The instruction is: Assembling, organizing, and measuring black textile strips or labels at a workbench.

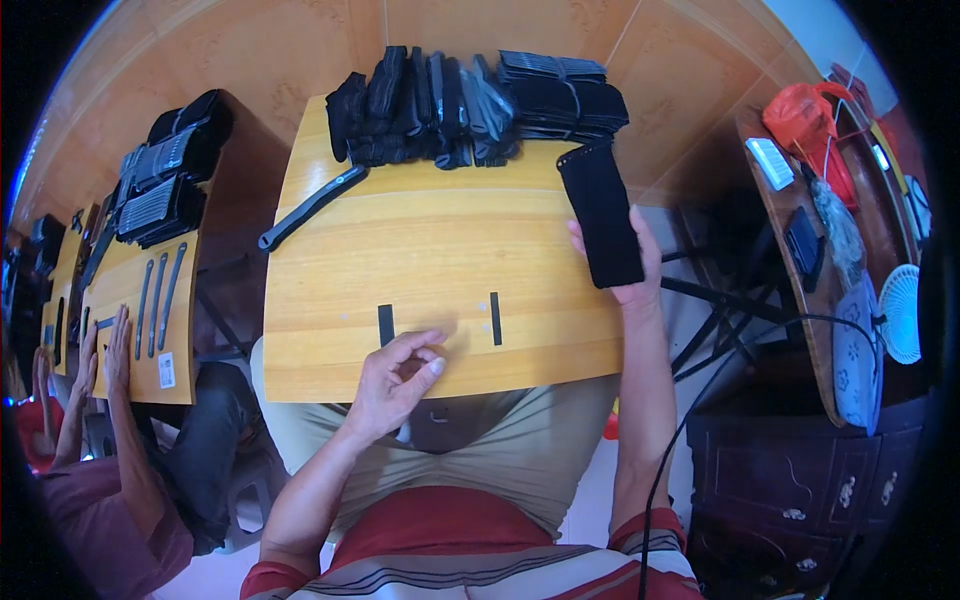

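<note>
Hands first: the right hand (pixel 632 262) grips one flat black rectangular piece (pixel 601 214) at the right edge of the desk (pixel 430 250), fingers wrapped behind it and thumb on its right side, so the piece stands tilted with its top end leaning toward the far pile. The left hand (pixel 400 378) rests at the near edge of the desk with fingers curled in and pinched together; it seems to hold something small and dark, but the view is too poor to be sure.

Two short black strips lie on the desk between the hands: one strip (pixel 386 325) just above the left hand, the other strip (pixel 495 318) to its right, well apart from the held piece. One long black bar (pixel 312 207) lies slanted near the far left corner. Along the far edge sits a pile of black bundles (pixel 470 105), too many and too tightly stacked to count.

To the left stands a second desk (pixel 140 330) with three long dark bars (pixel 158 295) side by side and more black bundles (pixel 170 170); another person's hands (pixel 108 355) rest flat on its near end.
</note>
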